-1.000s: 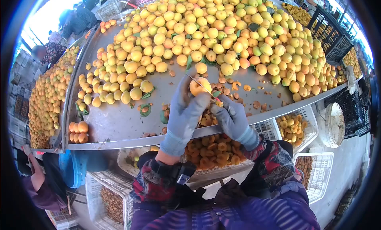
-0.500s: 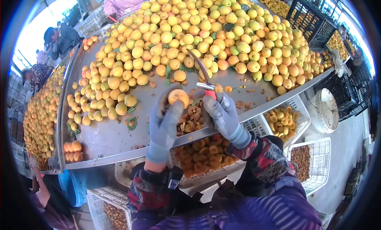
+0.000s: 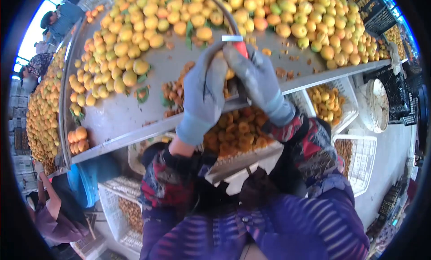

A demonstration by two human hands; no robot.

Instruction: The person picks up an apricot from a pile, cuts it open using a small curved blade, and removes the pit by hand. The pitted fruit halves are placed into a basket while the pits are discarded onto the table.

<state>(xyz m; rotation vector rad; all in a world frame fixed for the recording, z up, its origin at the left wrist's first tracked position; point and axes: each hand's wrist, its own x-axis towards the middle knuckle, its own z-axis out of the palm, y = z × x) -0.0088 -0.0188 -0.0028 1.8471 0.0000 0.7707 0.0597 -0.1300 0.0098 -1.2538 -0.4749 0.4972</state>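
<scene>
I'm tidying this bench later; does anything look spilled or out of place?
Brown scraps lie scattered on the metal table, and a leafy clump sits apart from the fruit pile; both look like stray debris. The white bucket looks stained.

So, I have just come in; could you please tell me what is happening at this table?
A person in gloves is working at a metal table heaped with whole yellow-orange fruit. The right hand holds a red-handled curved knife. The left hand is close beside it; a little yellow shows between them, mostly hidden. Below the table's edge lie many opened fruit pieces.
</scene>
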